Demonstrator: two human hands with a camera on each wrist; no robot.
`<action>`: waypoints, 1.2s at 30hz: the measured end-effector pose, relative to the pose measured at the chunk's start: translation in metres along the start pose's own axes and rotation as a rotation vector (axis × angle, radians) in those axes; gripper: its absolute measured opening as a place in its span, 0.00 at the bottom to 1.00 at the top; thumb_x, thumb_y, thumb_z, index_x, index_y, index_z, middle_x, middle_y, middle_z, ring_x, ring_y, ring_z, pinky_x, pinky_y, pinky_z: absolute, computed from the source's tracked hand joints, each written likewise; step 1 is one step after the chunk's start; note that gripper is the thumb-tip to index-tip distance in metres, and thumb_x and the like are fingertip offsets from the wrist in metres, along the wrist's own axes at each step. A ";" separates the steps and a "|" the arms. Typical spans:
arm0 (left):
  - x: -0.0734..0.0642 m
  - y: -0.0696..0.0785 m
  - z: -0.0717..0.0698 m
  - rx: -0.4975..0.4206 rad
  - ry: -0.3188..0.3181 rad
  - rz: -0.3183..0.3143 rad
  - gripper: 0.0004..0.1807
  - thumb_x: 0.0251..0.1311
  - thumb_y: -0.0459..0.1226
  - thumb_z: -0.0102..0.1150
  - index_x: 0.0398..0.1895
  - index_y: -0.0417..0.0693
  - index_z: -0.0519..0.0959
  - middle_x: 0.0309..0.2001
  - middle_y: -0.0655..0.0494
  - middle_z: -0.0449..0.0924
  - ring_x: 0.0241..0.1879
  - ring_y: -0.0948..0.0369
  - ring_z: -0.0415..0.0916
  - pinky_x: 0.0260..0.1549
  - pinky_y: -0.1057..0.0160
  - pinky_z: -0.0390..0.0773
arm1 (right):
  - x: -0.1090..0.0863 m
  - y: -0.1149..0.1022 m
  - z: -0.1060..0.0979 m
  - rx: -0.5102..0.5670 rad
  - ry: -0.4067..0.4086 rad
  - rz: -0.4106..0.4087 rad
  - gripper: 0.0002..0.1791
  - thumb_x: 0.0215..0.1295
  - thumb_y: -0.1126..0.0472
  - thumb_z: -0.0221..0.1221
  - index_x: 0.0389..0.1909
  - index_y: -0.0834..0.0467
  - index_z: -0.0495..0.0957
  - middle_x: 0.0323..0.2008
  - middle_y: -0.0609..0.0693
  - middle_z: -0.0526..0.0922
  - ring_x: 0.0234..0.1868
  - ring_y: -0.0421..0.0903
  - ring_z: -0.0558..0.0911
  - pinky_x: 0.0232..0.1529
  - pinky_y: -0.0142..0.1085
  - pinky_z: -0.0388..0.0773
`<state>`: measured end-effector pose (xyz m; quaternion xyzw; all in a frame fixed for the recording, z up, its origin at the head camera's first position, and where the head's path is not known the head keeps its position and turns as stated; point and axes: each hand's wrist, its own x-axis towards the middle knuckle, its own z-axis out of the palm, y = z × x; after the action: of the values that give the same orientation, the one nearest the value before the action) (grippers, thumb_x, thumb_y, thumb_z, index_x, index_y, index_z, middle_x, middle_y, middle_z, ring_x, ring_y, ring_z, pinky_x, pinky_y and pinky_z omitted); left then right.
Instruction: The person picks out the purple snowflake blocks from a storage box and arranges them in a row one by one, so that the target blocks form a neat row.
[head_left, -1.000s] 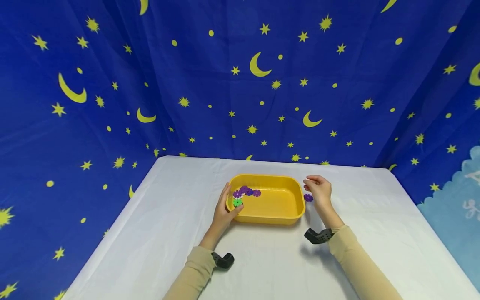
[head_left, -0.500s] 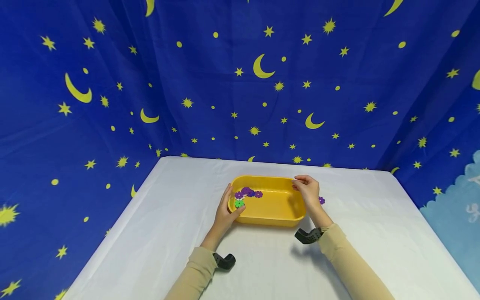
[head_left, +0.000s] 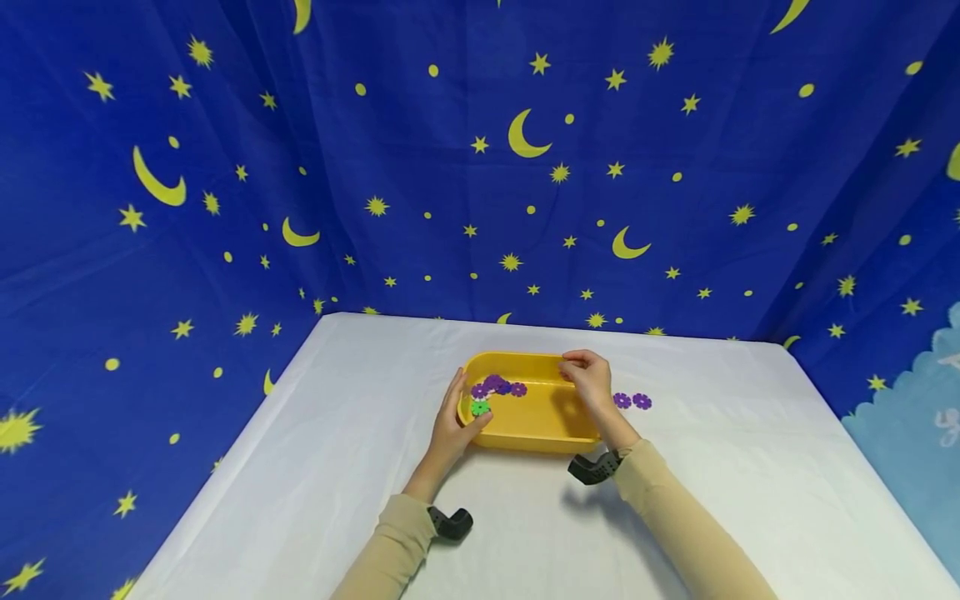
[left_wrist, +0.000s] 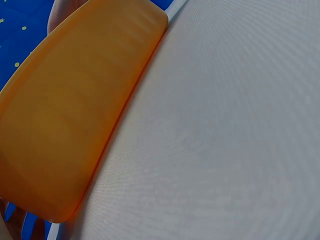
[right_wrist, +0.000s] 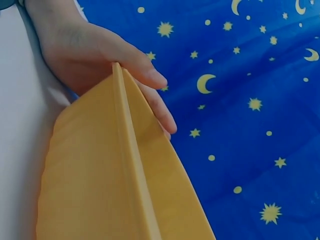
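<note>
A white counter (head_left: 337,425) holds up a yellow tub (head_left: 525,442). The left hand (head_left: 452,425) grips its left end, thumb over the rim, likely to keep it still. The right hand (head_left: 590,382) is above the tub, fingers bent; I can't tell if it holds anything. Purple flower discs (head_left: 494,383) and a green flower disc (head_left: 480,407) lie in the tub's left end. Two more purple discs (head_left: 642,402) lie outside, to the right.

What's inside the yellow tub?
The tub holds purple flower pieces, a dark blue one, a green one and something white at its left end. The right hand covers part of the right end, hiding anything beneath.
</note>
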<state>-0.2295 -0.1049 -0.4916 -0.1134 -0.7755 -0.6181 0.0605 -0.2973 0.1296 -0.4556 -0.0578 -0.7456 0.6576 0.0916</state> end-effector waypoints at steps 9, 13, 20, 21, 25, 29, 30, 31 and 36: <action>-0.002 0.000 0.001 0.000 0.006 0.026 0.44 0.57 0.39 0.62 0.73 0.38 0.52 0.76 0.43 0.44 0.75 0.46 0.43 0.73 0.42 0.45 | -0.003 0.002 0.021 -0.091 -0.046 -0.003 0.13 0.60 0.70 0.58 0.44 0.73 0.77 0.32 0.60 0.82 0.24 0.34 0.76 0.30 0.23 0.78; -0.003 0.000 0.002 0.000 0.008 0.020 0.43 0.57 0.37 0.62 0.73 0.38 0.52 0.76 0.44 0.44 0.75 0.46 0.43 0.73 0.42 0.45 | -0.003 0.003 0.029 -0.079 -0.059 -0.004 0.13 0.58 0.72 0.59 0.44 0.75 0.77 0.32 0.63 0.83 0.23 0.34 0.77 0.30 0.24 0.80; -0.002 0.004 0.001 -0.007 0.011 0.034 0.42 0.56 0.33 0.61 0.73 0.36 0.52 0.76 0.44 0.44 0.75 0.46 0.43 0.73 0.43 0.46 | 0.002 0.006 0.038 -0.068 -0.061 0.017 0.12 0.58 0.73 0.59 0.42 0.74 0.78 0.30 0.59 0.83 0.23 0.34 0.77 0.29 0.23 0.80; -0.002 0.004 0.001 -0.002 0.012 0.037 0.42 0.56 0.33 0.61 0.73 0.36 0.52 0.76 0.44 0.44 0.75 0.46 0.43 0.73 0.43 0.46 | 0.003 0.007 0.039 -0.072 -0.063 0.016 0.12 0.57 0.73 0.59 0.42 0.73 0.78 0.30 0.59 0.83 0.23 0.34 0.77 0.29 0.23 0.80; -0.001 0.005 0.000 0.005 0.009 0.043 0.42 0.57 0.31 0.60 0.72 0.35 0.51 0.76 0.45 0.44 0.75 0.46 0.44 0.73 0.43 0.46 | 0.006 0.008 0.044 -0.090 -0.079 0.016 0.11 0.57 0.73 0.59 0.41 0.74 0.78 0.28 0.58 0.82 0.22 0.33 0.76 0.32 0.29 0.83; -0.001 0.004 0.001 -0.002 0.000 0.038 0.42 0.57 0.32 0.60 0.73 0.35 0.51 0.76 0.44 0.44 0.75 0.45 0.43 0.73 0.43 0.45 | 0.008 0.010 0.048 -0.125 -0.114 0.027 0.12 0.55 0.74 0.59 0.40 0.75 0.78 0.29 0.60 0.83 0.22 0.36 0.76 0.35 0.36 0.84; -0.001 0.004 0.001 -0.002 0.000 0.038 0.42 0.57 0.32 0.60 0.73 0.35 0.51 0.76 0.44 0.43 0.75 0.45 0.43 0.73 0.43 0.45 | 0.008 0.011 0.049 -0.138 -0.124 0.030 0.11 0.54 0.74 0.60 0.40 0.74 0.78 0.30 0.61 0.83 0.23 0.37 0.76 0.35 0.37 0.84; -0.001 0.003 0.001 0.000 0.000 0.038 0.42 0.57 0.32 0.60 0.73 0.35 0.51 0.76 0.43 0.43 0.75 0.45 0.43 0.73 0.43 0.45 | 0.009 0.012 0.050 -0.153 -0.135 0.029 0.11 0.54 0.74 0.60 0.39 0.74 0.78 0.30 0.62 0.83 0.23 0.37 0.76 0.35 0.36 0.84; 0.000 0.002 0.001 0.013 0.006 0.053 0.42 0.58 0.32 0.60 0.73 0.34 0.51 0.76 0.40 0.44 0.75 0.44 0.45 0.73 0.42 0.46 | 0.009 0.016 0.054 -0.208 -0.167 0.045 0.09 0.54 0.75 0.61 0.38 0.73 0.79 0.33 0.66 0.83 0.24 0.39 0.78 0.33 0.35 0.84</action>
<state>-0.2287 -0.1038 -0.4904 -0.1317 -0.7761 -0.6116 0.0797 -0.3180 0.0809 -0.4773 -0.0289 -0.8132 0.5812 0.0082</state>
